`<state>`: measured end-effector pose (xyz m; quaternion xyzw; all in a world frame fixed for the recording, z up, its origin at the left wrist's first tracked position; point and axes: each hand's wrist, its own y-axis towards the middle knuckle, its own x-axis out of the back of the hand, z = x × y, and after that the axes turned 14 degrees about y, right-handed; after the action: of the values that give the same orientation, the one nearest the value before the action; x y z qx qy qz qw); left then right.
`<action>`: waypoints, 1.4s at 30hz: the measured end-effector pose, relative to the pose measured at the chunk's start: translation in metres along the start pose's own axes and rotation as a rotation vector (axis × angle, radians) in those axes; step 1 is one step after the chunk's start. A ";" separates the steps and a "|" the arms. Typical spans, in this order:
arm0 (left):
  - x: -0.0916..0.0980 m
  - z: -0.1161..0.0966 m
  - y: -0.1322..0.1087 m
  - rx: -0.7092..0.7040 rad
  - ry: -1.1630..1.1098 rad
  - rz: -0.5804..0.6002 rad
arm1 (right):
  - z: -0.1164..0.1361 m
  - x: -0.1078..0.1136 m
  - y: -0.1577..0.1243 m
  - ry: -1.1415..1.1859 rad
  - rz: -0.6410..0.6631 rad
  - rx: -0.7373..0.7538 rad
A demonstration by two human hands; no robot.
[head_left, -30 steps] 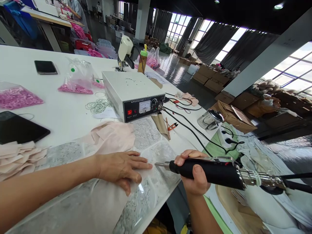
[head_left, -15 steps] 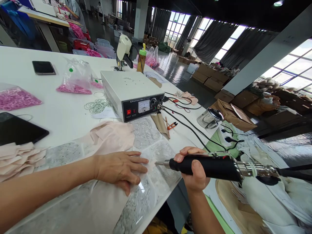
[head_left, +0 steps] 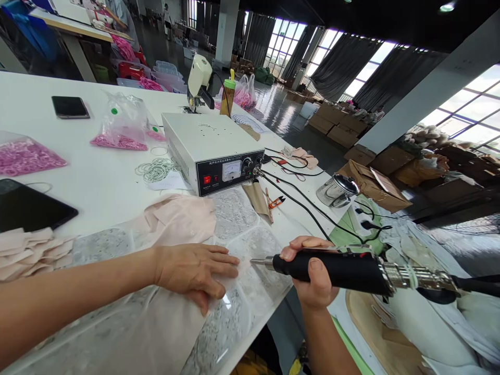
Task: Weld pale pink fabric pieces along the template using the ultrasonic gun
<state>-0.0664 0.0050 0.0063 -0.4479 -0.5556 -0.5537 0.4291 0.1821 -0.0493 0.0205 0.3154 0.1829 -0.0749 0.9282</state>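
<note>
My right hand [head_left: 312, 271] is wrapped round the black barrel of an ultrasonic handpiece [head_left: 347, 271]. Its thin metal tip points left and meets, or hovers just over, the pale cloth; I cannot tell which. My left hand [head_left: 195, 271] lies flat, fingers stretched out, on sheer pale pink fabric [head_left: 167, 325], its fingertips just left of the tip. The fabric is spread over a clear, grey-patterned mat [head_left: 219, 323], with a bunched part [head_left: 179, 219] behind my left hand. Cables link the handpiece towards a white control box [head_left: 213, 151] with a dial and a lit red switch.
Folded fabric pieces [head_left: 31, 252] and a dark tablet or phone [head_left: 33, 205] lie left. Behind are bags of pink bands [head_left: 121, 130], green elastic bands [head_left: 156, 169] and a smaller phone [head_left: 70, 107]. Thread snips [head_left: 276, 202] and a glass jar [head_left: 336, 190] sit right, near loose cables.
Almost nothing has moved. The handpiece and my right hand have shifted very slightly to the right in view, with its back end a little lower.
</note>
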 end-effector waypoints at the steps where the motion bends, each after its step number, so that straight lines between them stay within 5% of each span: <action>1: 0.000 0.000 0.000 -0.001 -0.001 0.013 | 0.000 0.000 0.000 0.005 -0.003 -0.001; 25: -0.007 0.004 -0.001 -0.054 -0.063 -0.031 | 0.007 -0.007 0.005 0.146 -0.035 -0.056; 42: -0.012 0.006 -0.003 -0.065 -0.037 -0.045 | 0.007 -0.014 -0.009 0.211 0.063 -0.127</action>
<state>-0.0664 0.0103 -0.0059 -0.4590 -0.5552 -0.5727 0.3912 0.1686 -0.0608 0.0264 0.2678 0.2737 -0.0004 0.9238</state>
